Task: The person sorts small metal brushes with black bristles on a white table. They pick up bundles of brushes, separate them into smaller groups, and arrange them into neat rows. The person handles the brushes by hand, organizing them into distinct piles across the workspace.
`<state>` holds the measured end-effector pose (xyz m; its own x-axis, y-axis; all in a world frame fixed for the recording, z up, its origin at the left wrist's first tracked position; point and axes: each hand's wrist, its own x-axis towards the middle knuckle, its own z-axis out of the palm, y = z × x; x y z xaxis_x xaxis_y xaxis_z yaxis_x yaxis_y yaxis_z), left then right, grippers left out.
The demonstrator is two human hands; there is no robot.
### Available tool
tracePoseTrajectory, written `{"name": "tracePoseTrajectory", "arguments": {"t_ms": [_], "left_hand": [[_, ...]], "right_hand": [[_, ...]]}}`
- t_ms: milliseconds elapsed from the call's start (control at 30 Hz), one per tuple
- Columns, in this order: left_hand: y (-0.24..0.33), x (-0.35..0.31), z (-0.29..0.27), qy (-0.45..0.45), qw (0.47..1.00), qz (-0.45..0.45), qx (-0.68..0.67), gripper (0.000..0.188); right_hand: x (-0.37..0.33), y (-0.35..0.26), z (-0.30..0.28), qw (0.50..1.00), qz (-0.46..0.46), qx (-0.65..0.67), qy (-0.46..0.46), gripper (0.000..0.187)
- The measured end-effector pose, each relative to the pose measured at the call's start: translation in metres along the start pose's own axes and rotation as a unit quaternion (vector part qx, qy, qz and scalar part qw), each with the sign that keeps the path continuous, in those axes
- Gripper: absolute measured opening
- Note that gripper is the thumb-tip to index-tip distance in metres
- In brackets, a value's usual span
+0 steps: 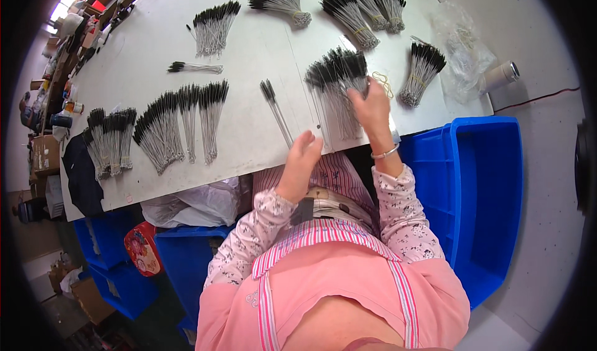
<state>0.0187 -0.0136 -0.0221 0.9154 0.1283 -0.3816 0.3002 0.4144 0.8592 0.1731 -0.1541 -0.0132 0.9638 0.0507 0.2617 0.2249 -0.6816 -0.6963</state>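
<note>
A loose pile of wire-handled brushes [339, 99] with black bristle tips lies in front of me, partly smeared by motion. My right hand [371, 110] is at the right side of this pile, its thumb and fingers closed around some brush stems just below the bristles. My left hand [303, 163] hovers by the near table edge, fingers stretched and apart from the pile, with nothing visible in it. Just beyond it, a few brushes [277, 111] lie side by side with their bristles pointing away. Yellow rubber bands [382, 85] lie beside my right hand.
Banded brush bundles [421, 74] stand about the white table [249, 146], with more brush groups [165, 127] at left. A clear plastic bag [459, 46] and a cardboard roll [499, 77] lie at right. Blue crates [459, 195] flank me below the table.
</note>
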Motion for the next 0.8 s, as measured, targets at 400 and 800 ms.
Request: {"name": "tracePoseTrajectory", "arguments": {"t_ms": [400,800], "left_hand": [[0.022,0.105,0.052,0.043,0.998,-0.032,-0.026,0.078],[0.048,0.039,-0.096,0.342,0.802,0.26,0.416,0.039]], "right_hand": [[0.023,0.042,0.034,0.981,-0.002,-0.188,0.039,0.058],[0.008,0.033,0.022,0.982,-0.098,-0.141,0.079,0.051]]}}
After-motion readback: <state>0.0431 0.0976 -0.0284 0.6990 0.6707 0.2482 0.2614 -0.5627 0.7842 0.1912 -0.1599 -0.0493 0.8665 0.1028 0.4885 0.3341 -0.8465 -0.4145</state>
